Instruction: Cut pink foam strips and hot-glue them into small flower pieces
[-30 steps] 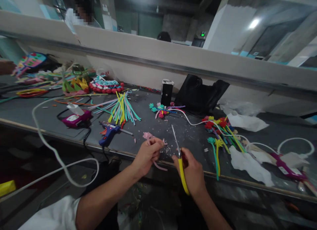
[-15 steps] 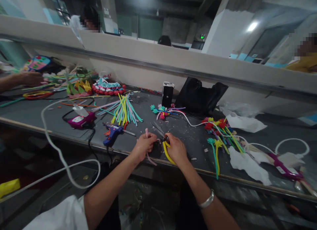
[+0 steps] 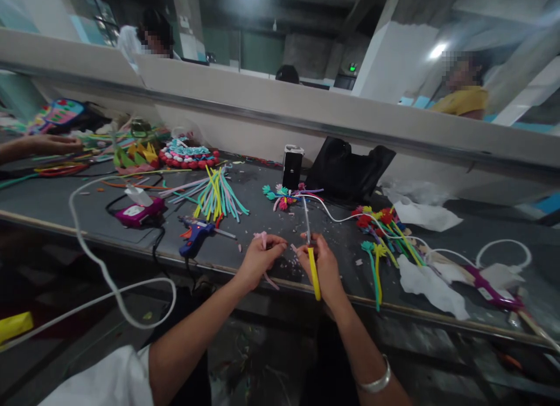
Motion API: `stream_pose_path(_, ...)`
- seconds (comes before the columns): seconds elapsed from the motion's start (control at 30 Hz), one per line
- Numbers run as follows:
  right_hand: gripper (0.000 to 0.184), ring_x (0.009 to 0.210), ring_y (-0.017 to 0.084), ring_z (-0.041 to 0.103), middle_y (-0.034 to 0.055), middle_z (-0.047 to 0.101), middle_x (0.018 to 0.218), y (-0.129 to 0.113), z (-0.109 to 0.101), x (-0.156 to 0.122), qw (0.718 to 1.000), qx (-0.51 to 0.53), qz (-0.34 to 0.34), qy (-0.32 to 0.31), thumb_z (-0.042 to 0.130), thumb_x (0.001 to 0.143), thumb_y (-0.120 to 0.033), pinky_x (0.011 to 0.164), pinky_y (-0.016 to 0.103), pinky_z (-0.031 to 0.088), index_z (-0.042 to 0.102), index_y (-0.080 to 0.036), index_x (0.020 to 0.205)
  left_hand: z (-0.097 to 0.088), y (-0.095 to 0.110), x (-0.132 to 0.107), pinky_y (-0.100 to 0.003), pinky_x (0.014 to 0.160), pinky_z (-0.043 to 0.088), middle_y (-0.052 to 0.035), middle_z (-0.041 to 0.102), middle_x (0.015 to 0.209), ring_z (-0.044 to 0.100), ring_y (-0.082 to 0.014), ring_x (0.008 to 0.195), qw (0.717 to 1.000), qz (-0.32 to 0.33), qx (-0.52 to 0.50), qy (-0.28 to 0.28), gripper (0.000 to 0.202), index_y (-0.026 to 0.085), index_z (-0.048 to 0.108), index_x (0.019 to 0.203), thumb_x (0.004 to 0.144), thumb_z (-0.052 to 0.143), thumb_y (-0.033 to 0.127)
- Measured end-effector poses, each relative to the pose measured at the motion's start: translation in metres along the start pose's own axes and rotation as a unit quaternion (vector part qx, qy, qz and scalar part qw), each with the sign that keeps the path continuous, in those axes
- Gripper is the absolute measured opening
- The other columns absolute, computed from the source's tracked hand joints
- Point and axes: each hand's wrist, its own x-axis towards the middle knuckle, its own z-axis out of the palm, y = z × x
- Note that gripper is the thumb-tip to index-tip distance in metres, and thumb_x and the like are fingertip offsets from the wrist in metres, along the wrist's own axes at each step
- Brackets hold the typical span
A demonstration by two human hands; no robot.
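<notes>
My left hand (image 3: pixel 261 259) is closed around a pale pink pipe cleaner (image 3: pixel 272 282), its fluffy top above the fingers and its tail hanging below. Yellow-handled scissors (image 3: pixel 314 275) rest in my right hand (image 3: pixel 324 266), blades together and directed away from me. By the right fingertips is a small pink piece (image 3: pixel 294 248); whether they pinch it I cannot tell. Pink clippings lie on the table between my hands. Beyond them is a small bunch of pipe-cleaner flowers (image 3: pixel 284 202).
Left of my hands lie a blue glue gun (image 3: pixel 198 238), a pipe-cleaner pile (image 3: pixel 221 196) and a purple power strip (image 3: pixel 139 212). More flowers (image 3: pixel 376 251) and white paper (image 3: pixel 431 286) are on the right. A black bag (image 3: pixel 350 170) stands behind. A co-worker's hand (image 3: pixel 55 144) is far left.
The scissors have swung upright in my right hand and their blades have closed. My hands have moved slightly apart. The pink pipe cleaner's top now looks bent over and fluffier.
</notes>
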Motion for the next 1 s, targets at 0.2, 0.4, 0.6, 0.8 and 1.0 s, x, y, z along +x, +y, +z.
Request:
stream_pose_path(0.2,0.032,0.068,0.015,0.064,0.0006,0.067,0.081,-0.004,-0.005,-0.004,1.000,0.013,-0.005,-0.013,0.052,0.081,-0.025,0.068,0.026,0.050,0.053,-0.018,0.112,0.005,0.003,-0.002,-0.022,0.054,0.034,-0.0002,0.059,0.064,0.046,-0.0111,0.057,0.988,0.117,0.102,-0.008,0.020,0.016,0.073,0.087,0.072,0.067,0.027)
stream_pose_path(0.4,0.036,0.074,0.016,0.065,0.0027,0.068,0.088,0.000,0.000,-0.009,0.999,-0.030,-0.005,-0.024,0.049,0.082,-0.022,0.067,0.026,0.049,0.051,-0.020,0.118,0.002,0.007,-0.004,-0.024,0.067,0.037,-0.0019,0.060,0.065,0.051,-0.0156,0.065,0.959,0.213,0.183,-0.034,0.012,0.021,0.074,0.074,0.069,0.067,0.013)
stream_pose_path(0.6,0.039,0.078,0.017,0.066,0.0038,0.069,0.092,0.001,-0.003,-0.011,0.998,-0.044,-0.026,-0.035,0.049,0.083,-0.020,0.072,0.027,0.049,0.049,-0.021,0.122,-0.002,0.004,-0.003,-0.023,0.063,0.033,-0.0003,0.057,0.064,0.048,-0.0131,0.061,0.926,0.252,0.270,-0.072,0.014,0.019,0.071,0.073,0.074,0.060,0.010)
stream_pose_path(0.8,0.035,0.076,0.017,0.066,0.0042,0.068,0.090,-0.014,-0.011,-0.019,0.999,-0.034,-0.008,0.010,0.054,0.086,-0.032,0.071,0.027,0.050,0.049,-0.019,0.118,0.005,0.004,-0.012,-0.020,0.045,0.024,0.0053,0.046,0.054,0.034,-0.0067,0.045,0.996,0.031,0.047,-0.067,0.007,0.016,0.061,0.069,0.071,0.065,0.021)
stream_pose_path(1.0,0.036,0.077,0.019,0.066,0.0070,0.068,0.093,-0.023,-0.003,-0.063,0.993,-0.095,0.060,0.035,0.053,0.087,-0.041,0.068,0.028,0.051,0.052,-0.019,0.116,0.007,0.003,-0.024,-0.016,0.037,0.013,0.0118,0.026,0.047,0.016,-0.0028,0.039,0.952,-0.100,-0.272,-0.096,0.021,0.017,0.055,0.078,0.071,0.072,0.027)
